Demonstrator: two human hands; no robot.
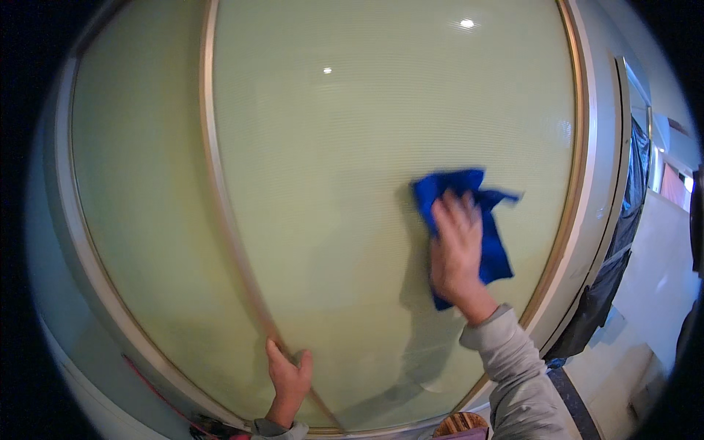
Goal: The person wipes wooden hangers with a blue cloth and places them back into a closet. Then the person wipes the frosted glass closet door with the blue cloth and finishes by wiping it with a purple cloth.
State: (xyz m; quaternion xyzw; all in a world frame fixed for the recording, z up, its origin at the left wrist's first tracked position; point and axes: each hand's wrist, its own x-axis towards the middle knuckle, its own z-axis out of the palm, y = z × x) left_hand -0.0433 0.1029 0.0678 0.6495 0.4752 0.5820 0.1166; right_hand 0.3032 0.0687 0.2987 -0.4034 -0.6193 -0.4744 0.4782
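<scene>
A blue cloth [495, 249] lies crumpled against the pale green, finely ribbed door panel [352, 191]. Pressing it there is my right hand [458, 249], its fingers pointing upward and slightly blurred. One corner of the cloth sticks out to the right, and its lower edge hangs below my palm. Low down, my left hand [290, 381] holds the narrow metal upright of the door frame [246, 286], thumb on its right and fingers on its left. Grey sleeves cover both forearms.
A second green panel [139, 183] is on the left. A pale outer frame [583, 161] borders the door on the right, with dark plastic sheeting [605, 293] beyond it. At the bottom stands a round wooden-looking item [460, 423]. A red cord [154, 385] runs at lower left.
</scene>
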